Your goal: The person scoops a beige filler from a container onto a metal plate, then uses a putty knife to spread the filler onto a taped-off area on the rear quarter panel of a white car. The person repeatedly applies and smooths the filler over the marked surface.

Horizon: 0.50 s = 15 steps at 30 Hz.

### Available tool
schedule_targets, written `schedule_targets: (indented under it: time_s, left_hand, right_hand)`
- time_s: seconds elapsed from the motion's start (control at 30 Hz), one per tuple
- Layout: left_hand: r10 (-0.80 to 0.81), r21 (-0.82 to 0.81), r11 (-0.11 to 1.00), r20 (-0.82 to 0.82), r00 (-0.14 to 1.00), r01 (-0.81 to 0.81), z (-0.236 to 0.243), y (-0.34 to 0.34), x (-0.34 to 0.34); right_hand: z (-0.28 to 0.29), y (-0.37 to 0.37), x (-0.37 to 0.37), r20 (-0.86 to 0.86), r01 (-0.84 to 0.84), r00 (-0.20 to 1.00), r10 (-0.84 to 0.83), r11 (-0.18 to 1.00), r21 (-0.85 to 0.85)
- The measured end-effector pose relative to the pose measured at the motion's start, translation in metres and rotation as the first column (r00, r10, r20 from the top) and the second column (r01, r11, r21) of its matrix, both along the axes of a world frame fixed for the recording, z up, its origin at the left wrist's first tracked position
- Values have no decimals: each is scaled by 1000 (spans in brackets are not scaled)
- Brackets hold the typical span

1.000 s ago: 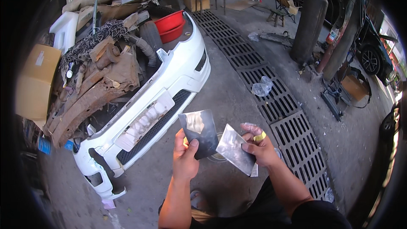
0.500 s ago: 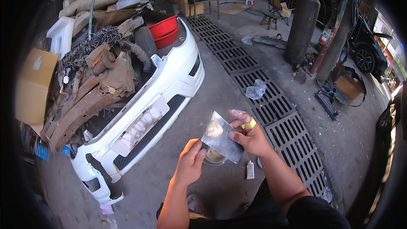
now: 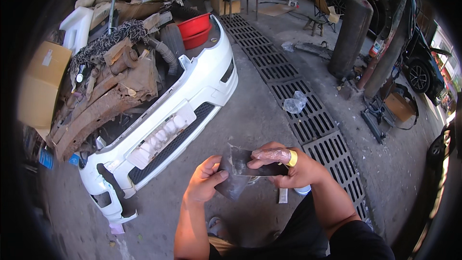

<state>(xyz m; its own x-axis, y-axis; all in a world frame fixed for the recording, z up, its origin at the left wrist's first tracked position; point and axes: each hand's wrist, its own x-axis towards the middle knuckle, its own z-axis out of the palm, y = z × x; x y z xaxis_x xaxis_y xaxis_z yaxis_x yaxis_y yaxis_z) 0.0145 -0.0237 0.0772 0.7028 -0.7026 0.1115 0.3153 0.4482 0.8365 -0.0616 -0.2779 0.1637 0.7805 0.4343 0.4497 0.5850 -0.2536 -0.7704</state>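
2 hands hold thin dark scraper blades low in the middle of the view: the left hand [image 3: 204, 185] grasps the lower blade [image 3: 232, 188], and the right hand [image 3: 293, 168] pinches the upper blade [image 3: 250, 162] laid across it. A white bumper [image 3: 192, 96] lies at 10 o'clock, a drain grate [image 3: 298, 96] at 1 o'clock.

Lower dark sheet [image 3: 230, 188] behind upper one

Both hands, left [image 3: 204, 185] and right [image 3: 288, 168], grip dark metal sheets [image 3: 240, 171] beside white bumper [image 3: 192, 106].
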Motion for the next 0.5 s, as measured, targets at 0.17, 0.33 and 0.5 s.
schedule_targets:
  time_s: [0.17, 0.33, 0.5]
  left_hand:
    - [4, 40, 999, 21, 1000, -5, -5, 1, -1]
    - [141, 29, 990, -24, 990, -140, 16, -17, -3]
    - [268, 13, 963, -179, 947, -270, 16, -27, -3]
  right_hand:
    - [-10, -13, 8, -39, 46, 998, -49, 997, -64]
    - [-36, -26, 4, 55, 381, 922, -383, 875, -297]
    - [-19, -6, -6, 233, 585, 810, -538, 760, -283]
